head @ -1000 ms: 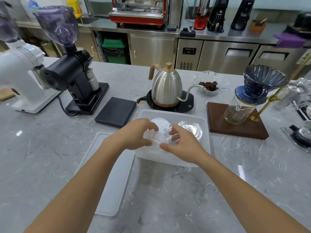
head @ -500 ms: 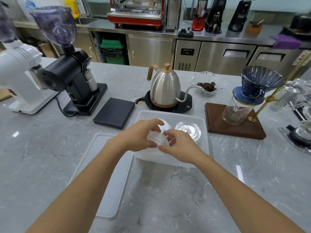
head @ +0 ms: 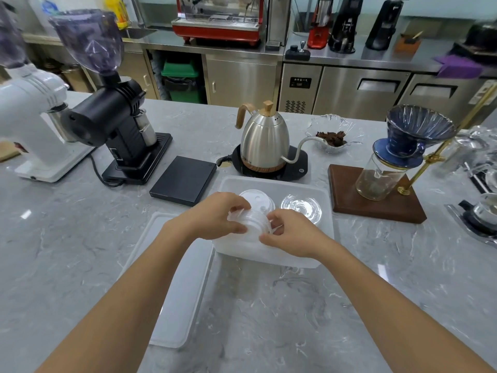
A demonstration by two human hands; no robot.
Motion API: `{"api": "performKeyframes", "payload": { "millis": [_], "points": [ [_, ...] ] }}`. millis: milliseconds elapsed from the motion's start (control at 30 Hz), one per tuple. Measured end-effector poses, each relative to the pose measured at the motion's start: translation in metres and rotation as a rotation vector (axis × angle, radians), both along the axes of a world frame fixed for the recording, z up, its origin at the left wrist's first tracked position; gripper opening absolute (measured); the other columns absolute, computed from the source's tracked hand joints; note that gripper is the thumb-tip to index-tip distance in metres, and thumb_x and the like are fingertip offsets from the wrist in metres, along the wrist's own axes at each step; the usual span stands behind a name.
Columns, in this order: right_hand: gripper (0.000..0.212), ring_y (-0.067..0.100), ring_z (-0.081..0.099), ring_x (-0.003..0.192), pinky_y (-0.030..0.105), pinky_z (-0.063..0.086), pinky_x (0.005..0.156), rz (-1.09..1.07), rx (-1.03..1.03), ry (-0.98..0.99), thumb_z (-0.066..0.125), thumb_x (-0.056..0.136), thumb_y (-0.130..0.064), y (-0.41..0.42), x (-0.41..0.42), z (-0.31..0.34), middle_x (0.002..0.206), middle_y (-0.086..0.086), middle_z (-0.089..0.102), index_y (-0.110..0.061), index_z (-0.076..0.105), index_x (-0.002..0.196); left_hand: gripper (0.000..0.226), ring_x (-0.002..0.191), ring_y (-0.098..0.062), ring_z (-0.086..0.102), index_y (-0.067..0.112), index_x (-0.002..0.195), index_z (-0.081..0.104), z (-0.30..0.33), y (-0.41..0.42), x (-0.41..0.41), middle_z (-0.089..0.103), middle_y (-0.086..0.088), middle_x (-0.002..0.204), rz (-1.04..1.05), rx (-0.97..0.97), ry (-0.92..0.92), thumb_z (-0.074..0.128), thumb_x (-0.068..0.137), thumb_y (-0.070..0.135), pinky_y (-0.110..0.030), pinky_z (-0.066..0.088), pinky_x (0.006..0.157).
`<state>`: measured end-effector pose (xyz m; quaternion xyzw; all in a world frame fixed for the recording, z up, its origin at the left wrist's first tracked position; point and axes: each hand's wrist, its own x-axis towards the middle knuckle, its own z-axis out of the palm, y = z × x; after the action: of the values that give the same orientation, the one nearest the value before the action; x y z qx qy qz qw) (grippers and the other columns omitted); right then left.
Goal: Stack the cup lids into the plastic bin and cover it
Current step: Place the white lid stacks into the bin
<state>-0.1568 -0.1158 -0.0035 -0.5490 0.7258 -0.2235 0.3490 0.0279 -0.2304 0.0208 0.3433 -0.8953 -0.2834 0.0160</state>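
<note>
Both hands, left (head: 215, 215) and right (head: 291, 234), are gripping a stack of clear plastic cup lids (head: 251, 223) over the translucent rectangular plastic bin (head: 271, 184). Two lid stacks (head: 301, 208) are already sitting inside the bin; its flat white cover (head: 174, 292) is lying left of the bin, not yet fitted.

Two forearms come into the frame from the lower edge — one from the lower left corner, one from the lower right — and narrow toward the centre, where the left hand (head: 215, 215) and right hand (head: 291, 234) show. Both arms are bare along their whole visible length: no sleeve edge or cuff reaches into view. The hands are bare too, ungloved — wrists and the fingers that can be seen carry no watch, band or ring.
</note>
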Motion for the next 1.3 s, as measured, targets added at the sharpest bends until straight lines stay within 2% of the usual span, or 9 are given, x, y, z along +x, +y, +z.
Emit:
{"api": "performKeyframes", "payload": {
  "millis": [100, 433, 567, 833, 967, 1033, 1133, 1200, 1300],
  "points": [
    [0.060, 0.015, 0.066, 0.092, 0.028, 0.054, 0.078, -0.052, -0.035, -0.033, 0.076, 0.083, -0.044, 0.001, 0.004, 0.000, 0.103, -0.005, 0.061, -0.026, 0.053, 0.135, 0.052, 0.109, -0.018, 0.061, 0.024, 0.135, 0.060, 0.002, 0.002, -0.005, 0.063, 0.002, 0.129, -0.017, -0.001, 0.002, 0.076, 0.087, 0.034, -0.036, 0.051, 0.096],
    [0.033, 0.023, 0.069, 0.089, 0.039, 0.058, 0.081, -0.043, 0.025, 0.125, 0.077, 0.081, -0.033, 0.000, -0.003, 0.008, 0.098, 0.006, 0.071, -0.010, 0.070, 0.103, 0.035, 0.098, -0.013, 0.066, 0.023, 0.115, 0.068, 0.000, 0.003, 0.001, 0.069, 0.003, 0.114, 0.065, 0.039, 0.050, 0.082, 0.083, 0.028, -0.037, 0.057, 0.092],
    [0.041, 0.016, 0.067, 0.082, 0.027, 0.051, 0.069, -0.081, 0.010, 0.036, 0.077, 0.083, -0.031, -0.001, 0.001, 0.006, 0.088, 0.000, 0.071, -0.015, 0.063, 0.118, 0.035, 0.098, -0.012, 0.067, 0.023, 0.117, 0.070, 0.003, 0.001, 0.002, 0.071, 0.003, 0.114, 0.094, 0.027, 0.038, 0.081, 0.084, 0.030, -0.038, 0.058, 0.092],
    [0.044, 0.015, 0.069, 0.085, 0.025, 0.050, 0.065, -0.061, 0.058, 0.046, 0.076, 0.083, -0.035, -0.002, 0.004, 0.000, 0.092, 0.000, 0.073, -0.016, 0.063, 0.121, 0.033, 0.101, -0.017, 0.069, 0.015, 0.119, 0.072, 0.001, 0.003, 0.001, 0.075, -0.002, 0.115, 0.081, -0.038, -0.055, 0.076, 0.089, 0.026, -0.037, 0.056, 0.094],
    [0.024, 0.009, 0.066, 0.072, 0.024, 0.050, 0.062, -0.058, 0.033, 0.077, 0.077, 0.083, -0.032, -0.002, 0.006, 0.001, 0.076, -0.006, 0.069, -0.016, 0.070, 0.100, 0.033, 0.111, -0.024, 0.065, 0.015, 0.125, 0.069, -0.003, 0.007, -0.004, 0.072, -0.007, 0.122, 0.086, -0.114, -0.120, 0.070, 0.093, 0.026, -0.040, 0.052, 0.097],
    [0.020, 0.020, 0.070, 0.074, 0.035, 0.055, 0.066, -0.040, 0.030, 0.089, 0.076, 0.083, -0.030, -0.002, 0.007, 0.002, 0.074, 0.003, 0.071, -0.011, 0.073, 0.086, 0.036, 0.117, -0.026, 0.060, 0.020, 0.130, 0.065, -0.006, 0.009, -0.005, 0.067, -0.007, 0.128, 0.088, -0.171, -0.150, 0.066, 0.095, 0.029, -0.040, 0.049, 0.100],
    [0.031, 0.027, 0.063, 0.070, 0.046, 0.056, 0.071, -0.005, 0.045, 0.103, 0.072, 0.086, -0.029, -0.002, 0.009, 0.006, 0.082, 0.019, 0.072, 0.002, 0.071, 0.085, 0.035, 0.127, -0.025, 0.049, 0.023, 0.133, 0.063, -0.009, 0.010, -0.005, 0.064, -0.004, 0.133, 0.057, -0.284, -0.191, 0.058, 0.100, 0.033, -0.039, 0.034, 0.101],
    [0.040, 0.020, 0.052, 0.062, 0.040, 0.046, 0.059, 0.006, 0.048, 0.119, 0.067, 0.091, -0.030, -0.002, 0.009, 0.006, 0.067, 0.016, 0.060, 0.007, 0.064, 0.078, 0.031, 0.123, -0.026, 0.050, 0.023, 0.128, 0.067, -0.010, 0.010, -0.004, 0.066, -0.002, 0.128, 0.047, -0.282, -0.197, 0.051, 0.104, 0.031, -0.039, 0.029, 0.093],
    [0.049, 0.014, 0.034, 0.048, 0.028, 0.030, 0.051, -0.006, 0.035, 0.115, 0.062, 0.095, -0.031, -0.002, 0.009, 0.005, 0.052, -0.001, 0.036, -0.008, 0.042, 0.057, 0.026, 0.111, -0.027, 0.056, 0.024, 0.112, 0.073, -0.008, 0.011, -0.003, 0.072, -0.001, 0.113, 0.067, -0.283, -0.204, 0.048, 0.105, 0.029, -0.035, 0.025, 0.084]
  ]
}}
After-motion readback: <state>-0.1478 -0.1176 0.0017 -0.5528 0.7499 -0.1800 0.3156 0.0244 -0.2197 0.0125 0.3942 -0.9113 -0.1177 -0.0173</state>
